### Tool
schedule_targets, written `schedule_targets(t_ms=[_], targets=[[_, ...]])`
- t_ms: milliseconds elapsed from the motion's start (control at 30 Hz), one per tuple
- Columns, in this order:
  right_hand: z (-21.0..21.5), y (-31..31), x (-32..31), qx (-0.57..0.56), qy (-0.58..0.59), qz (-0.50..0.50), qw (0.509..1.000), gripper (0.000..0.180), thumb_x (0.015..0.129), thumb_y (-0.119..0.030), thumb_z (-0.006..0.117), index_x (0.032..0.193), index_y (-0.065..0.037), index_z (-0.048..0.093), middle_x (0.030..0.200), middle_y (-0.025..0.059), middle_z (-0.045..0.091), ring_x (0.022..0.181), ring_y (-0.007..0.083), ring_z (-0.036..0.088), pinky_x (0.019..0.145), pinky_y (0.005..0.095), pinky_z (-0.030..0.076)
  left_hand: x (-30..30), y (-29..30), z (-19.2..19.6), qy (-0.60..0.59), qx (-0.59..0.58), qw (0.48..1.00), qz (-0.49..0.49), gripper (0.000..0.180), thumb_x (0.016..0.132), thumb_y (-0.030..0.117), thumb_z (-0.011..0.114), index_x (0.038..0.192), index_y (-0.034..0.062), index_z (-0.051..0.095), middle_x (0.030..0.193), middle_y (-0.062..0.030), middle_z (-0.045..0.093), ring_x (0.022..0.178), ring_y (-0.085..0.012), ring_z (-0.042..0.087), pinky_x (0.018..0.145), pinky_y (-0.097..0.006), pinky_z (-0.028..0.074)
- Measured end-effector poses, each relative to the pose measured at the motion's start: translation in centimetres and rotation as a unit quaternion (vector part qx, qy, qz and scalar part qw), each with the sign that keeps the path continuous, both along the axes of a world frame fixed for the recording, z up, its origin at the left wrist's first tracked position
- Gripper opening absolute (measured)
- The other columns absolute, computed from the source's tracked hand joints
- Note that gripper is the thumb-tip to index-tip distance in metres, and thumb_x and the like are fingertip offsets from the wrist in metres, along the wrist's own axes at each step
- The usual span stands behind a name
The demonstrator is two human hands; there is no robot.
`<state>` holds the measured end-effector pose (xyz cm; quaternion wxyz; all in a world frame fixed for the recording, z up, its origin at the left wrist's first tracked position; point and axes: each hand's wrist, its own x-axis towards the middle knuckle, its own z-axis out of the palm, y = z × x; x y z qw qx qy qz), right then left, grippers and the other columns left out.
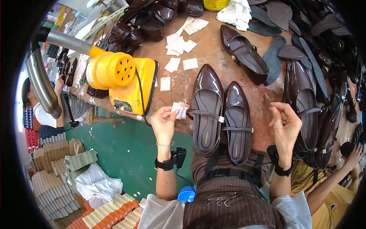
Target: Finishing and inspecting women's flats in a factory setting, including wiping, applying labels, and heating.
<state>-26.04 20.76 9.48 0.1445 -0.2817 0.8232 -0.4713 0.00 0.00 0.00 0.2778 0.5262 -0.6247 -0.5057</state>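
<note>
Left hand (164,118): thumb and fingers pinching small paper labels (181,110). Right hand (286,121): half-curled, can't tell if anything's held. Between hands, two glossy dark-brown pointed strap flats (207,100) side by side, at workbench (183,84) edge.

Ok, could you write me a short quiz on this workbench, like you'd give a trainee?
1. What do the left fingers hold?
2. True or false: the yellow machine stands to the right of the central strapped shoes.
3. Relative to the brown striped clothing, those shoes' toes point: A) toward it; B) away from it; C) sideways.

Key:
1. Small pale cards.
2. False; it stands to their left.
3. B.
</note>
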Motion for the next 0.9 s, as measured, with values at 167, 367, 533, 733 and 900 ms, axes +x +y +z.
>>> schedule_targets(t_ms=[167, 367, 533, 733, 900], targets=[[1.0, -0.6, 2.0, -0.081, -0.051, 0.015, 0.995, 0.008, 0.089, -0.002, 0.066, 0.096, 0.001, 0.070, 0.063, -0.0007, 0.057, 0.054, 0.0016, 0.048, 0.048, 0.0200, 0.036, 0.4, 0.8, 1.0, 0.021, 0.028, 0.999, 0.029, 0.012, 0.085, 0.003, 0.072, 0.091, -0.0063, 0.067, 0.082, -0.0096, 0.071, 0.072, -0.0088, 0.063, 0.064, -0.022, 0.051], [2.6, -1.6, 5.3, -0.069, -0.009, 0.110, 0.991, 0.008, 0.083, -0.009, 0.074, 0.090, -0.004, 0.074, 0.051, -0.0008, 0.046, 0.043, 0.0044, 0.036, 0.042, 0.0247, 0.027, 0.3, 3.0, 5.1, 0.118, -0.065, 0.986, 0.100, 0.008, 0.086, 0.001, 0.071, 0.091, -0.0050, 0.070, 0.079, -0.0042, 0.068, 0.070, -0.0077, 0.062, 0.064, -0.021, 0.050], [4.2, -3.9, 8.1, -0.126, 0.071, 0.215, 0.966, 0.007, 0.079, -0.008, 0.075, 0.084, -0.006, 0.070, 0.057, 0.0078, 0.061, 0.045, 0.0182, 0.059, 0.043, 0.0307, 0.043, -2.5, 8.2, 10.6, 0.178, -0.033, 0.983, 0.041, 0.014, 0.083, -0.001, 0.074, 0.096, -0.0054, 0.071, 0.084, -0.0052, 0.069, 0.076, -0.0094, 0.063, 0.071, -0.024, 0.052], [4.2, -3.9, 8.9, -0.105, 0.100, 0.230, 0.962, 0.007, 0.080, -0.009, 0.073, 0.083, -0.007, 0.066, 0.061, 0.0064, 0.063, 0.051, 0.0211, 0.062, 0.048, 0.0320, 0.045, -3.5, 10.3, 12.2, 0.165, -0.064, 0.984, 0.018, 0.010, 0.080, -0.003, 0.076, 0.087, -0.0043, 0.069, 0.081, -0.0050, 0.067, 0.074, -0.0081, 0.061, 0.068, -0.021, 0.049], [4.0, -3.6, 8.8, -0.111, 0.124, 0.234, 0.958, 0.009, 0.079, -0.008, 0.073, 0.084, -0.005, 0.066, 0.064, 0.0082, 0.064, 0.052, 0.0226, 0.062, 0.050, 0.0323, 0.047, -3.8, 10.9, 12.4, 0.117, -0.117, 0.986, 0.015, 0.011, 0.077, -0.006, 0.077, 0.082, -0.0025, 0.068, 0.082, -0.0051, 0.068, 0.075, -0.0085, 0.062, 0.068, -0.021, 0.048]])
